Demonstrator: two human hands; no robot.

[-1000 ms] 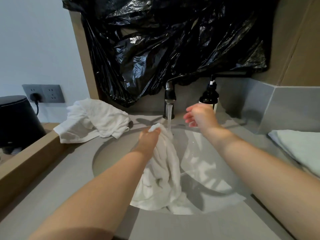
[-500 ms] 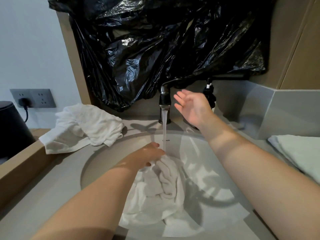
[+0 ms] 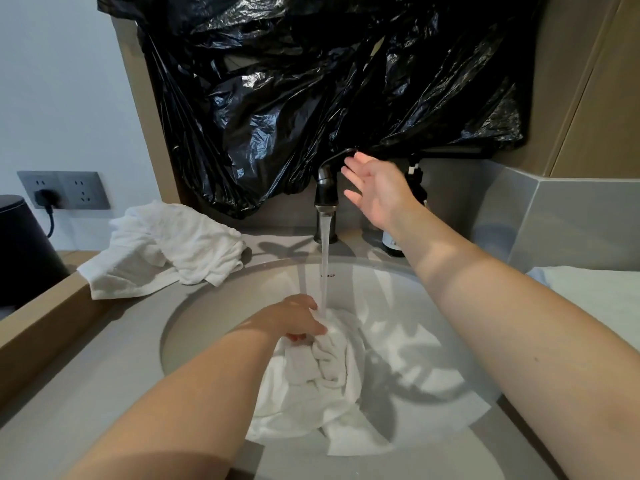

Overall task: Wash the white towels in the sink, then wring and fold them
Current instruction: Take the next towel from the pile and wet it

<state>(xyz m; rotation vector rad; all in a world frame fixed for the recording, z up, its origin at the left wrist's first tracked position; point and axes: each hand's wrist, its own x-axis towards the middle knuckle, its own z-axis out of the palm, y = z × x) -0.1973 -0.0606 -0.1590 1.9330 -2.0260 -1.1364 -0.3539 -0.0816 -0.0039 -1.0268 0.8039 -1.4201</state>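
Your left hand (image 3: 298,318) grips the white towel (image 3: 322,375) down in the sink (image 3: 214,306) under the faucet (image 3: 325,188) stream, fingertips buried in cloth. Your right hand (image 3: 377,188) is spread wide by the lever, can't tell if it's touching.

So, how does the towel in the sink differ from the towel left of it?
The towel in the sink sits under running water; the towel left of it lies on the counter. The left hand grips the sink towel; no hand touches the counter towel. Both are white and crumpled.
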